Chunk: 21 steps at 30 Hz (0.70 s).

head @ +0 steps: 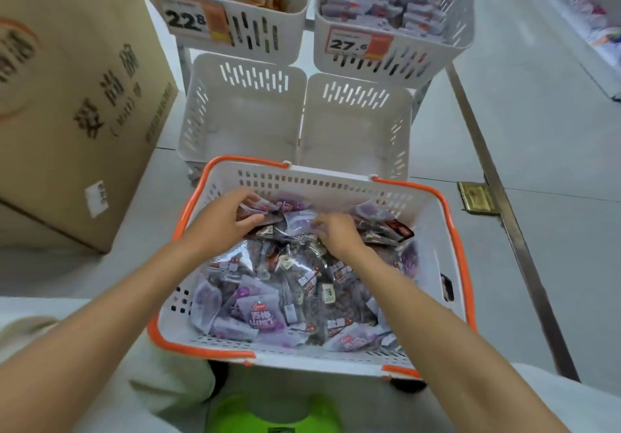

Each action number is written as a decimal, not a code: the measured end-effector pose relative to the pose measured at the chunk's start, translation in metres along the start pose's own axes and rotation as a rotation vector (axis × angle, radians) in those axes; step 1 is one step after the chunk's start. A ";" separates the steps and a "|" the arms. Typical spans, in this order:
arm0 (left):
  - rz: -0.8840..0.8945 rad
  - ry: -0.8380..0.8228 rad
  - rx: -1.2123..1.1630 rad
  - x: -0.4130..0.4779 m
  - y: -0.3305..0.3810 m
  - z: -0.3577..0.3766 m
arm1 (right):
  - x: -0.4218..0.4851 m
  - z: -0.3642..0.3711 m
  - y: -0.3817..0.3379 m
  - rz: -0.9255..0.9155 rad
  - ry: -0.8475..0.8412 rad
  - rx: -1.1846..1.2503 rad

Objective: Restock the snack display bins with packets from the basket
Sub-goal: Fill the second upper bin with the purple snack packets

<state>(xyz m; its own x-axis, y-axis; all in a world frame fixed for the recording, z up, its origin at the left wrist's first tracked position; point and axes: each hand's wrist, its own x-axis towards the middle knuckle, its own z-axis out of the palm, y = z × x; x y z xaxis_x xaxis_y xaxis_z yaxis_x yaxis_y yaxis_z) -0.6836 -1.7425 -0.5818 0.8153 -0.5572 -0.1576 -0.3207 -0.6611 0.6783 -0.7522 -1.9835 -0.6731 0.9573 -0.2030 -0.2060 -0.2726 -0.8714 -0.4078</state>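
Head view: both hands gather packets (pixel 268 298) in the basket (pixel 433 211); left hand (pixel 225 217) fingers curled on some, right hand (pixel 339 234) grip unclear; next, lift into empty bins (pixel 299 123).

Shop: price-tagged bins (pixel 232 34) of snacks.

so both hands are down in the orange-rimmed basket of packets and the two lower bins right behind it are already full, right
Not quite. Both the left hand and right hand are in the orange-rimmed basket among the packets, but the head view shows the two lower bins behind it empty. Only the upper bins hold stock.
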 end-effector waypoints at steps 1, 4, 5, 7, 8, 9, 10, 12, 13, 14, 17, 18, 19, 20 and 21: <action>-0.013 0.002 -0.021 -0.004 -0.003 -0.002 | 0.004 0.001 0.002 0.022 0.058 0.021; -0.049 0.024 -0.135 -0.011 -0.010 -0.002 | 0.008 0.000 -0.002 -0.019 0.062 0.075; -0.064 0.016 -0.161 -0.012 -0.011 0.001 | 0.009 0.002 -0.005 -0.043 -0.012 0.104; -0.077 -0.011 -0.165 -0.014 -0.013 0.005 | 0.007 0.011 -0.011 -0.035 -0.108 0.078; -0.080 -0.022 -0.158 -0.014 -0.015 0.006 | 0.005 0.014 -0.012 -0.024 -0.106 0.068; -0.086 -0.027 -0.158 -0.014 -0.017 0.006 | 0.005 0.014 -0.012 -0.012 -0.071 0.093; -0.098 -0.020 -0.168 -0.013 -0.019 0.005 | 0.003 0.011 -0.012 0.014 -0.040 0.160; -0.159 0.014 -0.234 -0.010 -0.021 0.004 | -0.008 -0.006 -0.019 0.074 0.007 0.368; -0.205 0.023 -0.295 -0.008 -0.020 0.006 | -0.014 -0.016 -0.024 0.092 0.010 0.521; -0.256 0.009 -0.380 -0.006 -0.017 0.008 | -0.022 -0.027 -0.032 0.101 -0.019 0.693; -0.378 -0.144 -0.764 -0.004 -0.004 0.017 | -0.039 -0.049 -0.060 0.072 -0.235 1.062; -0.388 -0.183 -0.881 -0.005 -0.001 0.019 | -0.040 -0.052 -0.068 0.060 -0.268 1.112; -0.379 -0.197 -0.967 -0.005 0.001 0.019 | -0.041 -0.053 -0.074 0.058 -0.271 1.151; -0.361 -0.203 -1.027 -0.006 0.004 0.016 | -0.040 -0.053 -0.078 0.059 -0.252 1.178; -0.336 -0.219 -1.069 -0.006 0.006 0.011 | -0.039 -0.052 -0.081 0.054 -0.217 1.169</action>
<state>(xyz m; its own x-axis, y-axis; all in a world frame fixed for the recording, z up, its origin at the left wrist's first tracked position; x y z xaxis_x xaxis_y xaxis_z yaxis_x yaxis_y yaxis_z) -0.6962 -1.7484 -0.5852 0.6468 -0.5783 -0.4972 0.5581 -0.0853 0.8254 -0.7622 -1.9286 -0.5861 0.9362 -0.0491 -0.3479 -0.3424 0.0947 -0.9348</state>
